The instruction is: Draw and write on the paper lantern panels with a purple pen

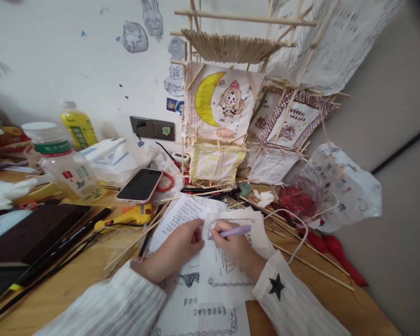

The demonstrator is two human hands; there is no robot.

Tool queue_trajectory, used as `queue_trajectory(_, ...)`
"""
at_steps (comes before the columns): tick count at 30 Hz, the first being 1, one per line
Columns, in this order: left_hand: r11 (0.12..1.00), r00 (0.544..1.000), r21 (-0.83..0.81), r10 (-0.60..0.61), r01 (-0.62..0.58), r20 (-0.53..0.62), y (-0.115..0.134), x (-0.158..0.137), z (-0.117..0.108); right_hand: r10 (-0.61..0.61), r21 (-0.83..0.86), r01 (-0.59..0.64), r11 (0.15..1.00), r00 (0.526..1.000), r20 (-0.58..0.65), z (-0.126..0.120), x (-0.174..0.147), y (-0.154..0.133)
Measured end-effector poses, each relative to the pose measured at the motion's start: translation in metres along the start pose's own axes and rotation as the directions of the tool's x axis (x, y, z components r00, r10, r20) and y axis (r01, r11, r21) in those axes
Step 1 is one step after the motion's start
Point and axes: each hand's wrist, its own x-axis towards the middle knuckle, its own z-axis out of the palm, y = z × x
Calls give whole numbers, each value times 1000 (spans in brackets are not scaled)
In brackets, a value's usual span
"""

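Observation:
My right hand [234, 243] is closed around a light purple pen [235, 231], its tip at the upper left of a thin white sheet of paper [210, 266]. This sheet bears a drawn wavy border and line drawings. My left hand [185, 240] is curled at the sheet's left edge, with thumb and fingers against it; some of its fingertips are hidden. Beneath lie other papers, among them a handwritten page [182, 219] and a lower sheet [203, 322] with dark writing and drawings.
A stick frame [245, 21] hung with drawn cloth panels [224, 102] stands at the back. To the left are a phone [139, 185], a yellow glue gun [126, 217], bottles [68, 163] and a dark flat case [31, 233]. Thin sticks [318, 268] and a white cable [303, 240] lie right.

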Motion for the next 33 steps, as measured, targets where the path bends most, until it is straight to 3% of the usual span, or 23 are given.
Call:
queue_trajectory(29, 999, 1000, 24, -25, 25, 1, 3, 1, -1, 69, 47, -70, 996, 997, 28, 1, -3, 0)
queue_trajectory(33, 999, 999, 11, -49, 49, -7, 5, 0, -2, 58, 48, -57, 997, 998, -14, 2, -2, 2)
